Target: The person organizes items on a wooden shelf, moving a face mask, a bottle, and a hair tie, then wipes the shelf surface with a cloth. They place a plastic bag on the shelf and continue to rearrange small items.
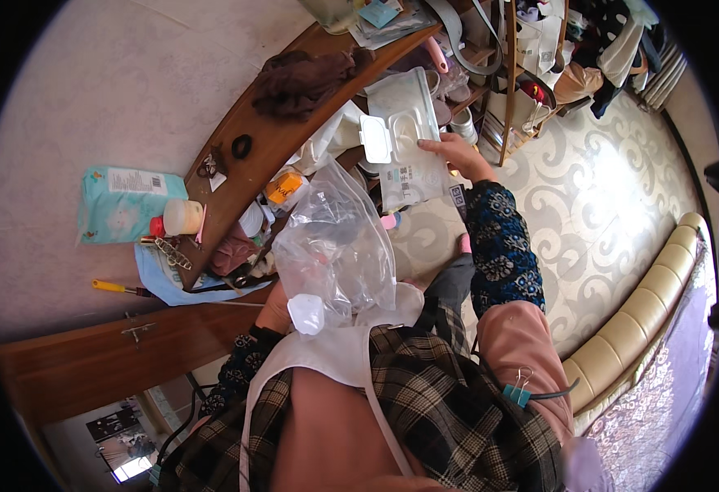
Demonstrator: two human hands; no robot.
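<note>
My right hand grips the right edge of a flat, whitish pouch, its thumb on the front. The pouch has a white plastic flip lid that stands open to the left of its oval opening. In front of me, a large clear plastic bag hangs crumpled and bulging. My left hand is at the bag's lower left and holds it, with most of its fingers hidden behind the plastic. A small white piece shows by that hand, its kind unclear.
A curved wooden shelf carries a dark cloth and a black ring. Left of it are a turquoise packet and a jar. An orange box sits lower down. Shoe racks stand beyond; a padded bed edge curves along the right.
</note>
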